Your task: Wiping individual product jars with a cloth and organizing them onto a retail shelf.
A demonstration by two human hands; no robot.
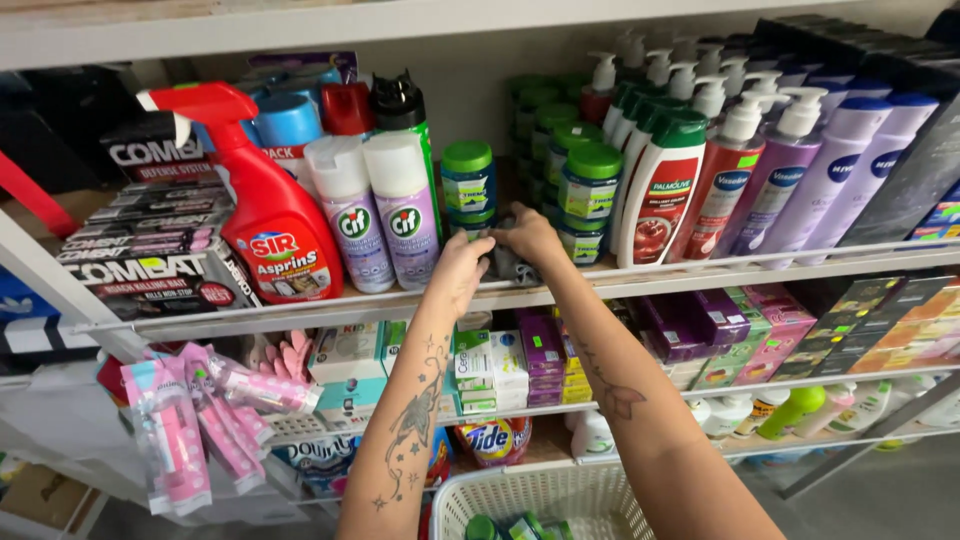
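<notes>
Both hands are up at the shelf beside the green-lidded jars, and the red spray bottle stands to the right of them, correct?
Not quite. The head view shows the left hand and right hand at the shelf by the green-lidded jars, but the red spray bottle stands to their left, not their right.

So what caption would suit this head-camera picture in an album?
Both hands, left hand and right hand, reach onto a shop shelf beside green-lidded jars.
</notes>
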